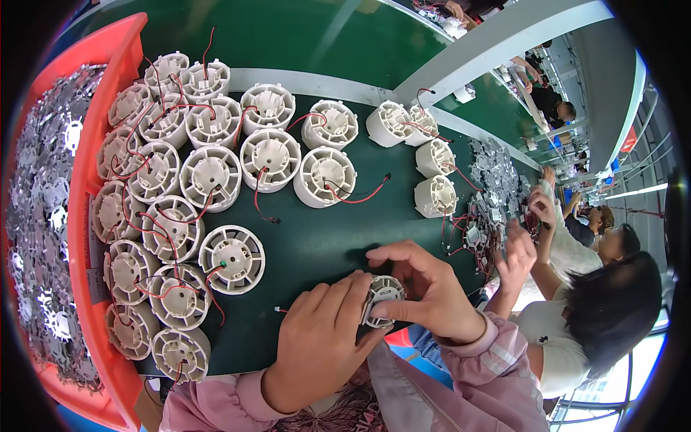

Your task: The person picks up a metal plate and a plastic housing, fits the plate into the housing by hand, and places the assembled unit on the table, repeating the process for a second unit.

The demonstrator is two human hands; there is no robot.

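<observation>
Pale round housing (386, 291), well right of the red bin (81, 173), held between left hand (320, 345) and right hand (440, 301), fingers curled on its sides. Probably light, stiff, perhaps brittle at thin edges; outer rim best gripped. Nearer the bin, wired white housings (210, 176) crowd the surface (324, 241), leads trailing.

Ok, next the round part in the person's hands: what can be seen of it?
The round part is small, pale and plastic-looking, with gaps around its rim and a greyer middle. Its face is turned up toward the camera. The left hand holds its left side; the right hand holds the other, thumb over the lower edge. It sits near the green table's near edge. Fingers hide the rest, including any wire.
</observation>
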